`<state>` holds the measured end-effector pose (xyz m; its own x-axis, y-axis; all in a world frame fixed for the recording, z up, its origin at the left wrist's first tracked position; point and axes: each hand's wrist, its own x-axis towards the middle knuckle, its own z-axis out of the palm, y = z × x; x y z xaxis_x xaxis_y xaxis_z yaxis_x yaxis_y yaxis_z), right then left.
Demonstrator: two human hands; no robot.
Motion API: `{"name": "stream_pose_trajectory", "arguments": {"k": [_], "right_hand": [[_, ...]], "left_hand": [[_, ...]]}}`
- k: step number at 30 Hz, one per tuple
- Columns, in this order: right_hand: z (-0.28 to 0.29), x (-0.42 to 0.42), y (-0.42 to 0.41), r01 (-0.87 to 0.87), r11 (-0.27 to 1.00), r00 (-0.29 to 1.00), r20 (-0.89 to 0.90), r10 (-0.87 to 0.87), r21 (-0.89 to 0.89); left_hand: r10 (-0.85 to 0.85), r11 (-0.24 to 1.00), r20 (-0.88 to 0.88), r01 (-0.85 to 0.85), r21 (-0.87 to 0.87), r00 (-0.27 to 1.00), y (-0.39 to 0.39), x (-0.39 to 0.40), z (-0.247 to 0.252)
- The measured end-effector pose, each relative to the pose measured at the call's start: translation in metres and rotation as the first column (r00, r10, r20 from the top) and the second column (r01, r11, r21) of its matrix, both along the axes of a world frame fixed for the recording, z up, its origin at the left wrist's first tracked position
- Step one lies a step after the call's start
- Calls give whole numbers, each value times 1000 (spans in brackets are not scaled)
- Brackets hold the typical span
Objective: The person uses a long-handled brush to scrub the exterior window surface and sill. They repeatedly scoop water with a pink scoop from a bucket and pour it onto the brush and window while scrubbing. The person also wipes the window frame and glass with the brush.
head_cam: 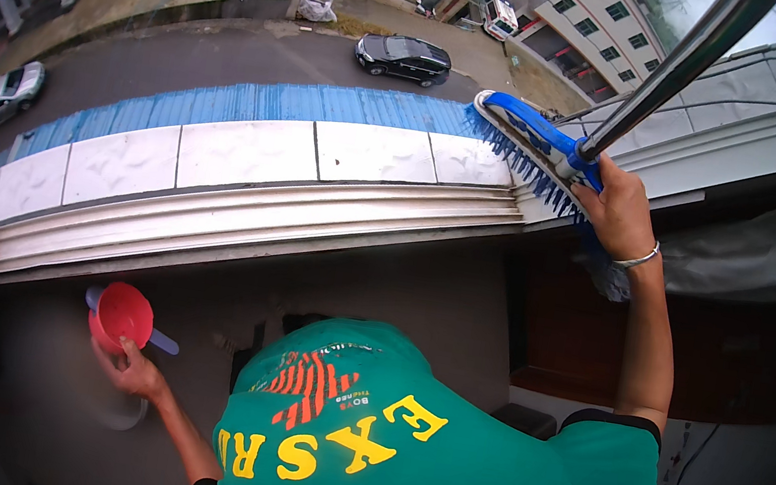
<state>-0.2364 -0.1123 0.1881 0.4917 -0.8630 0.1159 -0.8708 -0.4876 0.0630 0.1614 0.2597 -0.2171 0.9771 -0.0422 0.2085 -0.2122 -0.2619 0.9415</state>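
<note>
At the upper right, my right hand (pixel 619 209) grips a blue-and-white scrub brush (pixel 531 140) near the joint with its metal pole (pixel 672 78). The brush head slants over the right end of the white window track (pixel 272 214), its blue bristles pointing down. Whether they touch the frame is unclear. At the lower left, my left hand (pixel 132 370) holds a red plastic bowl (pixel 123 316) by its rim, below the window track. A pale purple strip-like thing shows on both sides of the bowl, partly hidden behind it. A bracelet circles my right wrist.
Beyond the track lie white ledge panels (pixel 243 153) and a blue corrugated roof edge (pixel 266 100). Far below, a road carries a black car (pixel 403 58) and a silver car (pixel 11 94). Cables run at the upper right. Plastic sheeting (pixel 755 256) and a dark red-brown surface (pixel 673 345) are at right.
</note>
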Motion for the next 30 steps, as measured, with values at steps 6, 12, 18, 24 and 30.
{"name": "stream_pose_trajectory", "arguments": {"k": [6,12,18,24,30], "right_hand": [[-21,85,17,-528,836,811,383,443,150],[-99,93,11,-556,681,812,488,321,477],[-41,7,-33,84,867,980,-196,16,491],[11,11,-32,69,997,915,-400,-47,41],[5,105,-2,-339,872,931,259,257,354]], "left_hand": [[-9,1000,-16,9,2,1000,3,1,6],[8,999,19,-9,52,1000,14,0,-11],[68,997,-59,-66,42,996,14,-4,-18],[87,996,-23,-87,-8,996,1,-3,-11],[93,992,-17,-94,-80,996,-8,-6,4]]}}
